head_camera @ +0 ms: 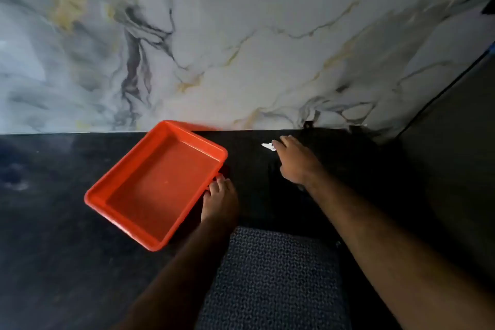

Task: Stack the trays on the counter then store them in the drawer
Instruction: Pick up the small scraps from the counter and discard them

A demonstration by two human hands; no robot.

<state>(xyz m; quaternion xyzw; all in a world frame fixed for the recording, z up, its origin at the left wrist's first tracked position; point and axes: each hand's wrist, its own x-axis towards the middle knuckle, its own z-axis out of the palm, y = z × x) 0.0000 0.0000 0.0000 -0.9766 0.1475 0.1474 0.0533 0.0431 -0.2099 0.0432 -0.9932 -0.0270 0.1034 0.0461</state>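
Resting on the black counter (67, 222) near the marble wall (241, 35) is one red tray (158, 182), turned at a slant. The left hand (218, 203) touches the tray's right edge with its fingertips, not gripping it. The right hand (297, 161) lies loose beside a small white scrap (267, 146).

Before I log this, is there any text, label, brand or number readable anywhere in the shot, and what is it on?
None: no readable text in this view.
Red tray: plain inside and on the rim, no label or mark visible.
Small white scrap by the right hand: too small to tell whether it bears print.
Marble wall and black counter: veining and reflections only.
Left hand touches the tray's rim and covers no visible label.
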